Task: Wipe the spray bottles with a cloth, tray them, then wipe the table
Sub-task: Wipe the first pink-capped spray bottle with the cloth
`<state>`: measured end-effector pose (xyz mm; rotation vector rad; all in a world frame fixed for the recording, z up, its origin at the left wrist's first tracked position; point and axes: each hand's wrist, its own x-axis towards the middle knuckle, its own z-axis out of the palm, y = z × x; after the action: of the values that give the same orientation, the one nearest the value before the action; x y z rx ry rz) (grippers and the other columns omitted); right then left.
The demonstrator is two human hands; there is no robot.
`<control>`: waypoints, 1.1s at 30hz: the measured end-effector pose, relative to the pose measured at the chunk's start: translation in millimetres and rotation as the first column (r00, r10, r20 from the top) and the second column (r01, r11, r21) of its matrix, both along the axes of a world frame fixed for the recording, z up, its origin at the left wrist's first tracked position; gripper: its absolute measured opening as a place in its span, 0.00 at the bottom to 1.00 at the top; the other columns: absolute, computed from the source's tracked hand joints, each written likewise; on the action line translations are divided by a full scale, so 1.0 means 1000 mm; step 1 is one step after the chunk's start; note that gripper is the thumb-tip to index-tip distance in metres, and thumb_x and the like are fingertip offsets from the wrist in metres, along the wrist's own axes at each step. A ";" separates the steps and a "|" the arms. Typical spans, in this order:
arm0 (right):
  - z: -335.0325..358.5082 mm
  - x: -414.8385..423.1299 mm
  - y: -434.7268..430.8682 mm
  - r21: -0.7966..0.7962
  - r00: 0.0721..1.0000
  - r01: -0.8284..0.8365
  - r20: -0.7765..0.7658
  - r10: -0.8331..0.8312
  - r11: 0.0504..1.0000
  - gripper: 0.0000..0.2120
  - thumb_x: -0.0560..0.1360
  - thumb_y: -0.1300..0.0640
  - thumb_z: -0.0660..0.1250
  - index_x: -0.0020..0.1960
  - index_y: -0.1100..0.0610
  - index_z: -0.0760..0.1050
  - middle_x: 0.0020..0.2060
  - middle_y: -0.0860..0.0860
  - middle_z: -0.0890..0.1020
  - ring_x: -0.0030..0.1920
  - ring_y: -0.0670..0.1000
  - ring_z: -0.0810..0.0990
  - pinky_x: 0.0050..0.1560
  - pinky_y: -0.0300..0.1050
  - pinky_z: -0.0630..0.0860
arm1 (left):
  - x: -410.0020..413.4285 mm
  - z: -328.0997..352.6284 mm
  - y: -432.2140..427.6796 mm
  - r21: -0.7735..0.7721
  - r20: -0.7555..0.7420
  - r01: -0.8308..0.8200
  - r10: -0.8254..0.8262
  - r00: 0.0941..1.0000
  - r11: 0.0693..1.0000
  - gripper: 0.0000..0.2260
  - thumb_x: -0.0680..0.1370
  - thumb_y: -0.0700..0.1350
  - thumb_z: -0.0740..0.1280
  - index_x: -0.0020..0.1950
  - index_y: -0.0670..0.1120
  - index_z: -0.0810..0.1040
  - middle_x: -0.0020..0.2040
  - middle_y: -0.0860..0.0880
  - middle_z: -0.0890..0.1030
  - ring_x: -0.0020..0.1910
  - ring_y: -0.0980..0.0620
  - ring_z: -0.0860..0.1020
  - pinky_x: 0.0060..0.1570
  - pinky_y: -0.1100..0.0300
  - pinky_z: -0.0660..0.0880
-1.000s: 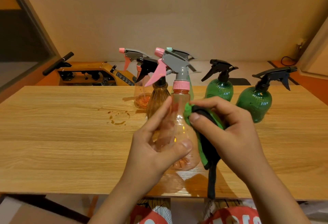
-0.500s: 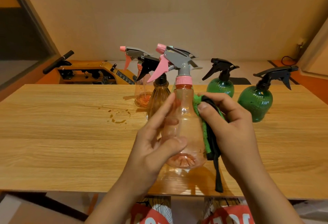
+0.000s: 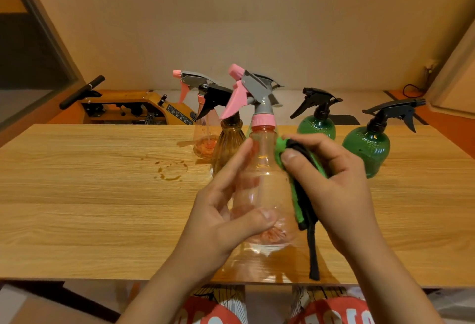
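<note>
The left hand (image 3: 223,218) curls round the clear pink-topped bottle (image 3: 262,182) (thumb low in front), held upright. At its 3 o'clock, the right hand (image 3: 334,187) pinches the green-black cloth (image 3: 299,203) against its shoulder, above the table (image 3: 90,208).

We saw warm, yellowish indoor light, moderate rather than bright, tinting the wall (image 3: 257,15) and the wooden table (image 3: 77,208) orange. It fell from above: a soft shadow pooled on the table under the clear bottle (image 3: 264,190), toward the near edge, with no hard outline. Small glints sat on that bottle's shoulder and on the nearer green bottle (image 3: 366,149), but nothing glared. The picture was soft all over, the wood grain smeared, and the edges of the left hand (image 3: 226,215) and right hand (image 3: 334,182) slightly blurred. The wide lens tilted the upright lines at both sides inward. The upper left corner lay dark.
</note>
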<state>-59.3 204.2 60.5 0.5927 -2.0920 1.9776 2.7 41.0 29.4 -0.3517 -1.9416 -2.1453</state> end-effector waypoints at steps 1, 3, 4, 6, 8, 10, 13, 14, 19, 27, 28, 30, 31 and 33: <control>0.000 0.003 0.000 0.028 0.999 -0.018 -0.028 0.019 0.999 0.07 0.74 0.56 0.72 0.52 0.49 0.83 0.47 0.44 0.86 0.52 0.45 0.83 0.51 0.35 0.77 | -0.001 0.001 -0.001 0.000 -0.007 -0.018 0.018 1.000 1.000 0.38 0.70 0.37 0.76 0.77 0.56 0.69 0.70 0.58 0.79 0.68 0.57 0.78 0.56 0.66 0.78; 0.000 0.007 0.000 0.055 0.996 -0.025 -0.080 0.030 0.998 0.08 0.73 0.57 0.71 0.52 0.49 0.83 0.47 0.44 0.85 0.52 0.46 0.83 0.50 0.33 0.76 | -0.001 0.002 -0.002 -0.009 -0.021 -0.034 0.034 0.999 0.999 0.38 0.70 0.39 0.77 0.77 0.59 0.71 0.68 0.58 0.80 0.67 0.57 0.78 0.55 0.66 0.78; 0.001 0.007 0.001 0.058 0.995 -0.023 -0.097 0.028 0.998 0.08 0.73 0.57 0.71 0.51 0.49 0.83 0.47 0.45 0.85 0.52 0.46 0.83 0.50 0.33 0.75 | 0.000 0.002 -0.002 -0.012 -0.023 -0.039 0.038 0.999 0.999 0.38 0.69 0.41 0.77 0.76 0.61 0.72 0.67 0.57 0.81 0.67 0.56 0.79 0.55 0.66 0.78; 0.003 0.004 0.000 0.044 0.994 -0.014 -0.106 0.018 0.999 0.08 0.73 0.58 0.71 0.50 0.48 0.83 0.46 0.44 0.85 0.51 0.45 0.83 0.50 0.32 0.75 | 0.003 0.000 0.000 -0.003 -0.012 -0.041 0.041 0.999 0.999 0.37 0.67 0.44 0.77 0.74 0.64 0.73 0.66 0.54 0.80 0.65 0.57 0.79 0.53 0.66 0.79; 0.004 0.002 -0.001 0.011 0.996 0.001 -0.089 0.000 1.000 0.08 0.73 0.58 0.71 0.50 0.48 0.83 0.46 0.43 0.86 0.50 0.44 0.83 0.49 0.33 0.76 | 0.006 0.000 0.003 -0.001 -0.004 -0.045 0.045 0.999 0.999 0.37 0.66 0.45 0.78 0.73 0.65 0.73 0.68 0.48 0.79 0.65 0.55 0.79 0.52 0.66 0.79; 0.003 0.001 -0.003 0.003 0.997 0.007 -0.083 -0.007 1.000 0.08 0.74 0.57 0.71 0.52 0.49 0.83 0.47 0.43 0.86 0.52 0.45 0.84 0.51 0.34 0.77 | 0.005 0.003 0.004 -0.003 -0.016 -0.067 0.067 0.998 0.998 0.38 0.66 0.43 0.79 0.73 0.64 0.74 0.67 0.50 0.80 0.67 0.54 0.79 0.52 0.66 0.79; -0.003 0.011 -0.007 0.059 0.991 -0.014 -0.135 0.022 0.998 0.10 0.73 0.56 0.72 0.54 0.48 0.83 0.49 0.45 0.84 0.54 0.49 0.83 0.53 0.36 0.76 | 0.000 0.009 -0.001 0.029 -0.043 -0.117 0.119 0.992 0.993 0.37 0.69 0.34 0.75 0.75 0.56 0.71 0.66 0.59 0.82 0.64 0.58 0.81 0.54 0.66 0.79; -0.004 0.015 -0.008 0.075 0.987 -0.026 -0.158 0.038 0.997 0.10 0.73 0.54 0.72 0.54 0.47 0.83 0.48 0.44 0.84 0.54 0.49 0.82 0.53 0.36 0.76 | -0.001 0.011 -0.003 0.030 -0.053 -0.129 0.130 0.990 0.991 0.37 0.69 0.33 0.74 0.75 0.55 0.70 0.66 0.62 0.81 0.65 0.58 0.80 0.55 0.66 0.78; -0.006 0.014 -0.011 -0.037 0.997 0.011 -0.077 -0.013 0.999 0.10 0.74 0.57 0.71 0.53 0.47 0.84 0.48 0.46 0.85 0.53 0.48 0.83 0.51 0.37 0.77 | 0.003 0.007 0.001 -0.023 -0.057 -0.127 0.126 0.990 0.992 0.39 0.69 0.41 0.79 0.76 0.59 0.69 0.69 0.64 0.78 0.67 0.61 0.78 0.57 0.65 0.78; -0.008 0.007 -0.009 -0.090 0.998 0.050 0.044 -0.046 0.995 0.09 0.74 0.56 0.69 0.53 0.48 0.84 0.49 0.46 0.86 0.53 0.46 0.84 0.52 0.41 0.79 | 0.003 0.006 -0.006 0.050 0.002 0.028 -0.028 1.000 0.998 0.35 0.68 0.41 0.71 0.73 0.63 0.74 0.71 0.62 0.77 0.70 0.58 0.75 0.58 0.63 0.78; -0.007 0.005 -0.009 -0.094 0.997 0.051 0.058 -0.046 0.994 0.09 0.74 0.55 0.69 0.53 0.48 0.84 0.49 0.46 0.86 0.52 0.46 0.84 0.52 0.42 0.79 | 0.003 0.005 -0.008 0.051 0.001 0.053 -0.053 0.999 0.997 0.35 0.69 0.41 0.71 0.73 0.63 0.73 0.71 0.62 0.77 0.70 0.58 0.76 0.58 0.63 0.78; -0.008 0.004 -0.008 -0.118 0.996 0.050 0.084 -0.040 0.992 0.09 0.74 0.56 0.70 0.52 0.49 0.84 0.49 0.47 0.86 0.52 0.47 0.84 0.53 0.44 0.79 | 0.004 0.004 -0.010 0.043 0.003 0.090 -0.090 0.996 0.995 0.34 0.70 0.41 0.71 0.74 0.61 0.73 0.72 0.60 0.77 0.70 0.55 0.76 0.58 0.62 0.77; -0.008 0.004 -0.008 -0.137 0.995 0.045 0.096 -0.032 0.990 0.08 0.74 0.57 0.71 0.52 0.50 0.84 0.49 0.48 0.86 0.53 0.48 0.84 0.53 0.45 0.79 | 0.004 0.004 -0.011 0.045 0.013 0.100 -0.101 0.995 0.994 0.34 0.71 0.41 0.71 0.75 0.61 0.72 0.72 0.58 0.77 0.71 0.53 0.76 0.60 0.60 0.77; -0.011 0.004 -0.009 -0.168 0.992 0.034 0.122 -0.014 0.985 0.08 0.77 0.61 0.72 0.52 0.51 0.85 0.49 0.49 0.86 0.53 0.49 0.84 0.53 0.47 0.78 | 0.003 0.001 -0.015 0.044 0.028 0.115 -0.117 0.993 0.992 0.34 0.71 0.42 0.73 0.75 0.60 0.72 0.74 0.56 0.75 0.73 0.49 0.74 0.64 0.52 0.77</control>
<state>-55.7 195.5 49.9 0.4241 -1.9570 2.2002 6.0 25.7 30.1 -0.4374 -1.9333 -2.2725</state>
